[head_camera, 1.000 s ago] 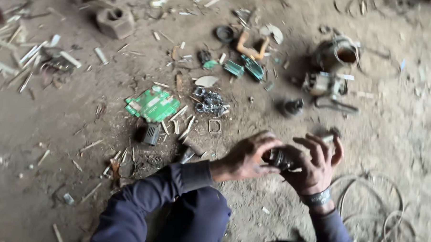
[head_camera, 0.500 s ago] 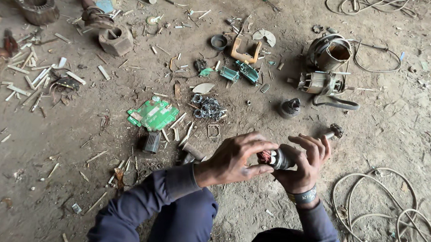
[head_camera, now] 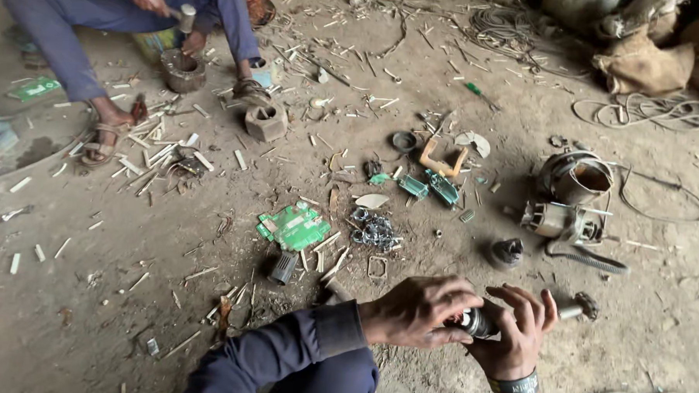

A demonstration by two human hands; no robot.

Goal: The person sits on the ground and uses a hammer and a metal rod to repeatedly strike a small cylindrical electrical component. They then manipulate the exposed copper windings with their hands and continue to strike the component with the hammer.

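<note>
Both my hands hold a small motor rotor point(head_camera: 481, 323) with a metal shaft point(head_camera: 572, 311) sticking out to the right, low over the dirt floor. My left hand point(head_camera: 415, 310) grips its left end from above, fingers curled around it. My right hand point(head_camera: 515, 338), with a dark wristband, cups it from below and the right. Most of the rotor is hidden between my fingers. My dark blue sleeve point(head_camera: 282, 353) runs in from the bottom.
Scattered on the ground are a green circuit board point(head_camera: 293, 227), a tangle of metal springs point(head_camera: 375, 231), a motor housing point(head_camera: 575, 177), an orange plastic part point(head_camera: 441, 160) and wire coils point(head_camera: 654, 114). Another person point(head_camera: 123, 26) squats at the top left, hammering on a metal ring point(head_camera: 183, 70).
The view has tilted upward, bringing the squatting person at the top left into sight. My hands stay on the rotor, now lower in the picture.
</note>
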